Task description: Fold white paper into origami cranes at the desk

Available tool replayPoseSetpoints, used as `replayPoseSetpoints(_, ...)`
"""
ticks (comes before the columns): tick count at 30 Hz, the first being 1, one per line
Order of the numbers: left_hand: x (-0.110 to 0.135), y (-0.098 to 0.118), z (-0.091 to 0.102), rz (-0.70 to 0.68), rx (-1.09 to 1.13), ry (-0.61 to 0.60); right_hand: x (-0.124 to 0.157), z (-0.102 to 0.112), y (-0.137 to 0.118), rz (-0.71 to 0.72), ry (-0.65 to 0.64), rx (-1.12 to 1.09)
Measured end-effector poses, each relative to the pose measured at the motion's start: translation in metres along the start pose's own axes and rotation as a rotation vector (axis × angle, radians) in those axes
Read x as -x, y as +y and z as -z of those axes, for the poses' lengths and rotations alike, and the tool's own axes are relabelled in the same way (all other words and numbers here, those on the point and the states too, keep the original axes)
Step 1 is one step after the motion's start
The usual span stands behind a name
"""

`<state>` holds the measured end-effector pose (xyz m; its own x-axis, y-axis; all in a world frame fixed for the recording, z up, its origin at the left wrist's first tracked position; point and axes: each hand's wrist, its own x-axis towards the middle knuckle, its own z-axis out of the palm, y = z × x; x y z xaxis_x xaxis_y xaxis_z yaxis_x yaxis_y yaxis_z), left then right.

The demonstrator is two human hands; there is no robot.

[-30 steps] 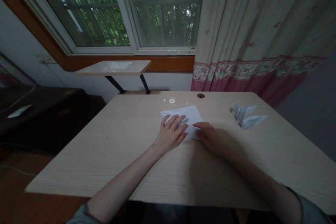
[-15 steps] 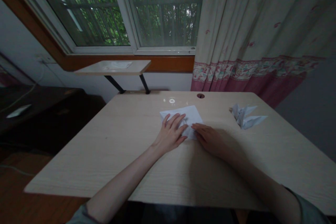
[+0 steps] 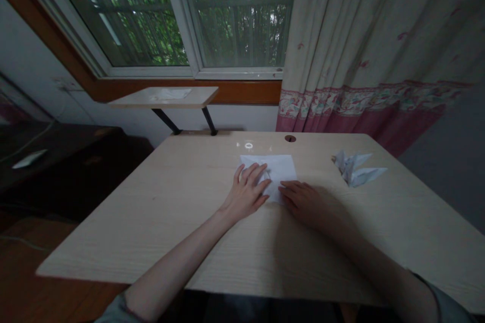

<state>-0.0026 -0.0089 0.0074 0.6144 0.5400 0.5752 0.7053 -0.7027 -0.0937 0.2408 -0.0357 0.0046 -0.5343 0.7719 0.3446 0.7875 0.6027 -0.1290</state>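
Observation:
A folded sheet of white paper lies flat on the light wooden table, a little past its middle. My left hand rests flat on the paper's near left part with its fingers stretched out and spread. My right hand lies on the paper's near right corner, fingers extended and pressing down along its edge. Neither hand grips anything.
A folded white paper figure sits on the table to the right. A cable hole is at the table's far edge. A small shelf sticks out under the window, a dark cabinet stands left, a curtain hangs right.
The paper has turned slightly and now lies squarer to the table's edge. My right hand has slid a little left along its near edge. My left hand has stayed in place.

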Motion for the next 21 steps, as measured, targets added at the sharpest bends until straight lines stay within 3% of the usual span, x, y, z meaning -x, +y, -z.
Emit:
replayPoseSetpoints(12, -0.001, 0.0, 0.0, -0.008, -0.038, 0.016, 0.004, -0.01, 0.003, 0.018, 0.032, -0.05)
replayPoseSetpoints(21, -0.003, 0.0, 0.002, -0.012, -0.043, 0.034, 0.001, 0.001, -0.001, 0.026, -0.034, 0.023)
